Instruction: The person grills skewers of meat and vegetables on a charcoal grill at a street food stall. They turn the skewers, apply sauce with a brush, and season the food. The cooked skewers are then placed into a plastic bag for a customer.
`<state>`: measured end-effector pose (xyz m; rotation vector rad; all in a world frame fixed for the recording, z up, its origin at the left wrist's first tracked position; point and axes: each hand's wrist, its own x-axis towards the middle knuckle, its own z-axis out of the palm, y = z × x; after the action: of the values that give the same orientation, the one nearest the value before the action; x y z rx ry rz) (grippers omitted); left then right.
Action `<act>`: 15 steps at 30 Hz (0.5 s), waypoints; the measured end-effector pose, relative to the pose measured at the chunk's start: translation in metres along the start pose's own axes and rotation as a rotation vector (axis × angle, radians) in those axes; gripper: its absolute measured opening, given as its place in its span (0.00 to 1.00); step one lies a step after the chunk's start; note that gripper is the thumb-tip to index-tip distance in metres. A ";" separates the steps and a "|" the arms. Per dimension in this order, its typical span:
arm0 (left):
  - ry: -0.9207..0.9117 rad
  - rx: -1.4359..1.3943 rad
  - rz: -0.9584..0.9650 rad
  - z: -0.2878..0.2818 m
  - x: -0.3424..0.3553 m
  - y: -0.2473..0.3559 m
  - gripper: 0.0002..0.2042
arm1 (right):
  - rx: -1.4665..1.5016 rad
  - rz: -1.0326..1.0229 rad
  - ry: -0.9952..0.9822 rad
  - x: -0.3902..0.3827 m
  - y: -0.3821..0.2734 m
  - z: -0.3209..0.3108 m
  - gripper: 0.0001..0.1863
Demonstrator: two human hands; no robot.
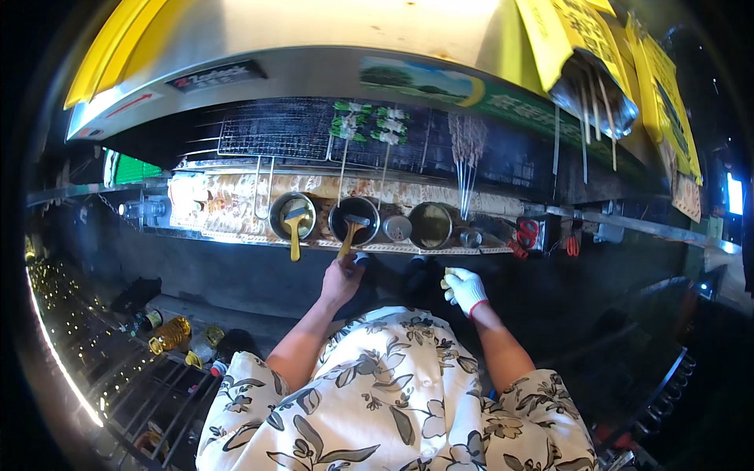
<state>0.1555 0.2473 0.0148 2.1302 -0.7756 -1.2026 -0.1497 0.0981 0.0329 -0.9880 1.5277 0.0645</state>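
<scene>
My left hand, bare, is closed round the wooden handle of a flat basting brush. The brush head rests inside a dark round pot on the grill's front ledge. To its left, a second brush with a yellow handle leans in a metal pot. My right hand wears a white glove with a red cuff and hovers in front of the ledge. Its fingers are curled, with a small yellowish patch at the tips; whether that is a held thing is unclear. Above the pots, green-and-white skewers lie over the grill.
A bundle of meat skewers lies on the grill, right of a wire rack. A glass jar, another pot and red-handled scissors line the ledge. Yellow bags hang upper right. Bottles stand lower left.
</scene>
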 end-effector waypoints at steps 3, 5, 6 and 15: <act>-0.024 0.031 -0.039 0.003 0.000 0.014 0.18 | -0.195 -0.164 0.462 0.032 0.016 -0.011 0.28; -0.024 0.031 -0.057 0.001 -0.004 0.028 0.17 | -0.599 -0.281 0.751 0.048 0.002 -0.015 0.37; -0.028 0.060 -0.042 0.005 -0.007 0.027 0.17 | -0.683 -0.252 0.753 0.051 -0.012 -0.018 0.40; -0.307 0.190 0.284 0.038 -0.011 0.109 0.25 | -0.680 -0.604 0.563 0.050 -0.026 -0.064 0.33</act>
<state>0.0948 0.1747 0.0823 1.9152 -1.3261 -1.3596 -0.1779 0.0188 0.0192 -2.1190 1.6661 -0.1456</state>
